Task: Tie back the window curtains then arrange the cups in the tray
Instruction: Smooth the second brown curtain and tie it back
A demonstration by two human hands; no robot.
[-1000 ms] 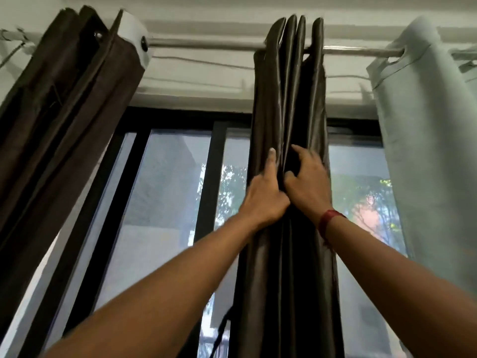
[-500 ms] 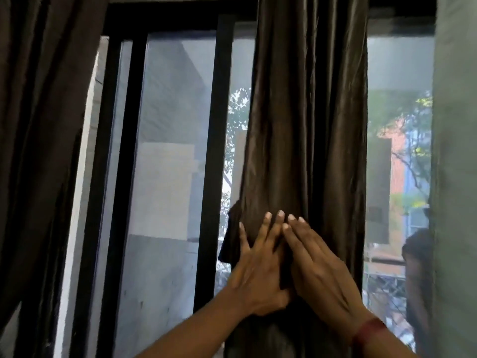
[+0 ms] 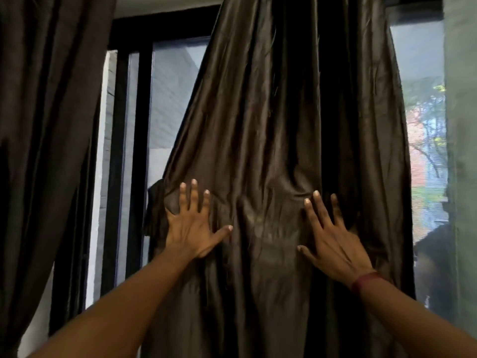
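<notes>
brown curtain point(image 3: 284, 112) under both flat hands point(image 3: 192, 226), covering window point(image 3: 170, 104).

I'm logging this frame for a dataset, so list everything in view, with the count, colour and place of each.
middle curtain: one, dark brown, hanging in front of the window at centre
left curtain: one, dark brown, left edge
right curtain: one, pale grey-green, right edge
window frame: one, black, behind the curtains
trees: count unclear, green, outside, seen through the glass at right
wristband: one, dark red, right wrist
left hand: one, flat on the middle curtain near its left edge, fingers spread
right hand: one, flat on the middle curtain towards its right side, fingers spread
</notes>
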